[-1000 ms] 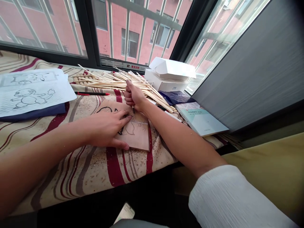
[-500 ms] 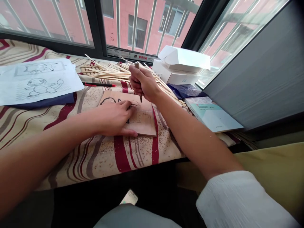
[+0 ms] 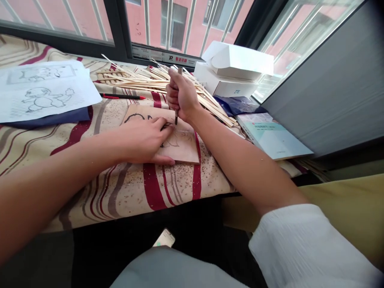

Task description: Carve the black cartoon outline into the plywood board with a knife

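Observation:
My right hand [image 3: 186, 98] is wrapped in a fist round an upright wood carving chisel [image 3: 176, 119]. The handle's top pokes out above the thumb, and the narrow metal tip points down at a flat wooden board [image 3: 187, 154]. Dark carved curves and thin pencil lines mark the board's face. Across its left part lies my left hand [image 3: 144, 139], fingers stretched out, thumb along the near edge and fingertips close beside the chisel's tip. That hand hides much of the drawing. Whether the tip touches the wood I cannot tell.
Wood crumbs lie scattered over the striped cloth [image 3: 132, 196]. Printed drawings [image 3: 48, 88] and a black-and-red pen [image 3: 123, 96] are on the left. Thin wooden sticks [image 3: 141, 82] lie behind the board. White boxes [image 3: 237, 66] and a book [image 3: 274, 138] stand right, by the window.
My right hand has brought the chisel slightly lower and closer to my left fingertips. The left hand stays on the board, and the whole view has shifted a little.

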